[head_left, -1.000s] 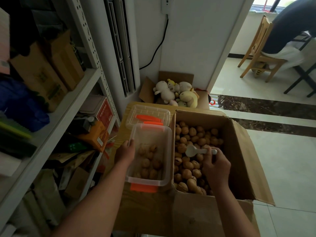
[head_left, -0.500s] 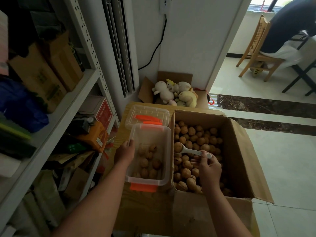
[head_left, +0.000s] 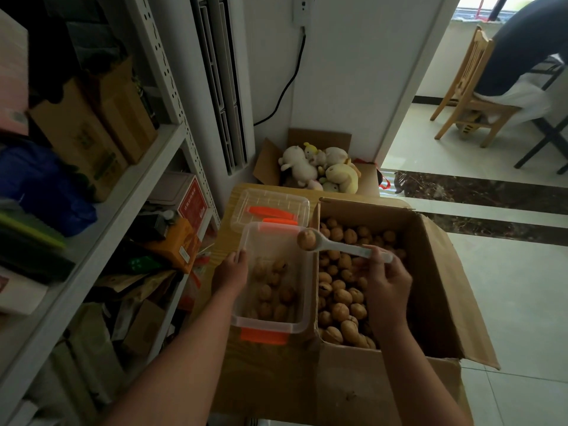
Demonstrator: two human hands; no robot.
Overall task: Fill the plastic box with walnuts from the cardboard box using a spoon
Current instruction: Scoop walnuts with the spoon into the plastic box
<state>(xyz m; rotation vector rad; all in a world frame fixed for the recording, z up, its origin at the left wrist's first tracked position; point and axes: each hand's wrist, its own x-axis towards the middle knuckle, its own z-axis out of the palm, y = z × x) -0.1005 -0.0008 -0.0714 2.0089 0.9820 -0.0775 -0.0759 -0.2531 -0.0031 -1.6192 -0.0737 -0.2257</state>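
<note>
A clear plastic box [head_left: 302, 325] with orange clips sits left of an open cardboard box [head_left: 436, 290] full of walnuts [head_left: 341, 302]. Several walnuts lie in the plastic box's bottom. My left hand [head_left: 230, 273] grips the plastic box's left wall. My right hand [head_left: 387, 287] holds a white spoon [head_left: 341, 247] by its handle. The spoon's bowl carries one walnut [head_left: 306, 239] right over the plastic box's right rim, at the edge between the two boxes.
The clear lid [head_left: 270, 207] with orange clips lies behind the plastic box. A cardboard box of plush toys [head_left: 319, 170] stands by the wall. A loaded metal shelf [head_left: 129, 192] runs along the left. A person sits on a wooden chair [head_left: 470, 93] at the far right.
My right hand scooped a walnut out of the cardboard box, then lifted the spoon up and left to the plastic box's rim. My left hand stayed on the plastic box.
</note>
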